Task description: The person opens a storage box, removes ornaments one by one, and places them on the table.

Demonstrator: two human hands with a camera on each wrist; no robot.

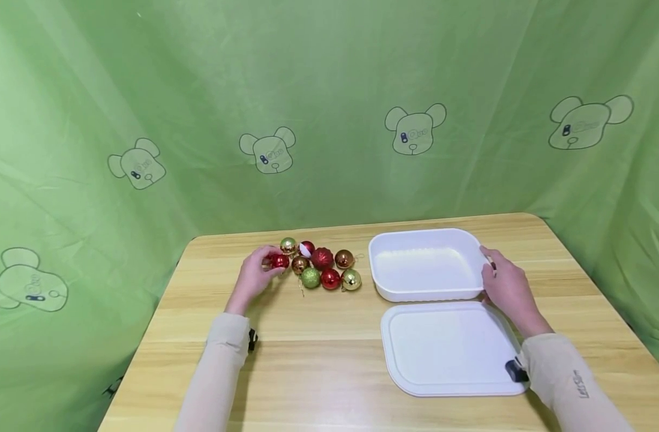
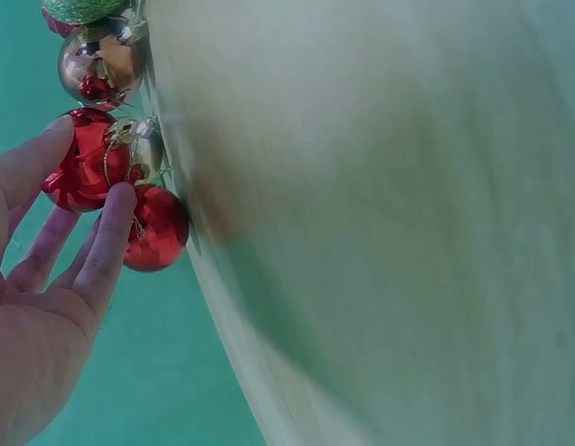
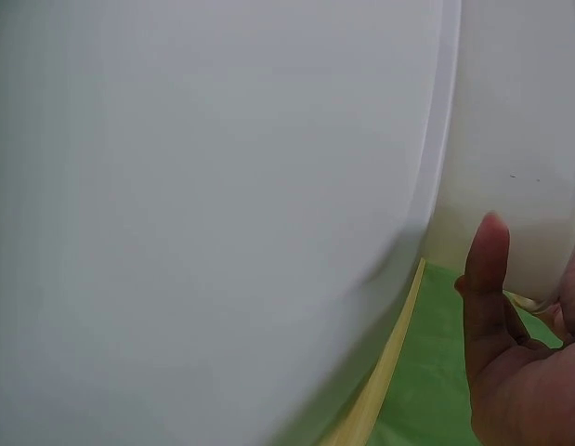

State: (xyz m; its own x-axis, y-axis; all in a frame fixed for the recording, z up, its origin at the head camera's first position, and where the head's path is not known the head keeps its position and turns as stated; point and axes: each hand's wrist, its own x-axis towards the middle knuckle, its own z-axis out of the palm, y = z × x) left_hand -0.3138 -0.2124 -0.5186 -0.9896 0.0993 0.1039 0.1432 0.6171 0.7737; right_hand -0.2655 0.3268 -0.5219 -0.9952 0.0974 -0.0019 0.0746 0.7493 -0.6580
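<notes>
At the left end of a cluster of Christmas balls, my left hand [image 1: 255, 275] holds a shiny red ball [image 1: 279, 261] between thumb and fingers. In the left wrist view, the thumb lies against that red ball [image 2: 87, 163], and a second red ball [image 2: 159, 230] sits right by the fingertips. My right hand [image 1: 509, 289] grips the right end of a white plastic box [image 1: 380, 288]. From the right wrist, the thumb [image 3: 490, 251] shows against the box's outer wall [image 3: 510, 121]. The box stands open, and its inside is bare.
A white lid [image 1: 451, 351] lies flat in front of the box, under my right wrist. Several more balls, among them a green glittery one [image 1: 310, 278] and a dark red ridged one [image 1: 322, 258], lie left of the box. Behind the wooden table [image 1: 308, 372] hangs a green curtain [image 1: 335, 90].
</notes>
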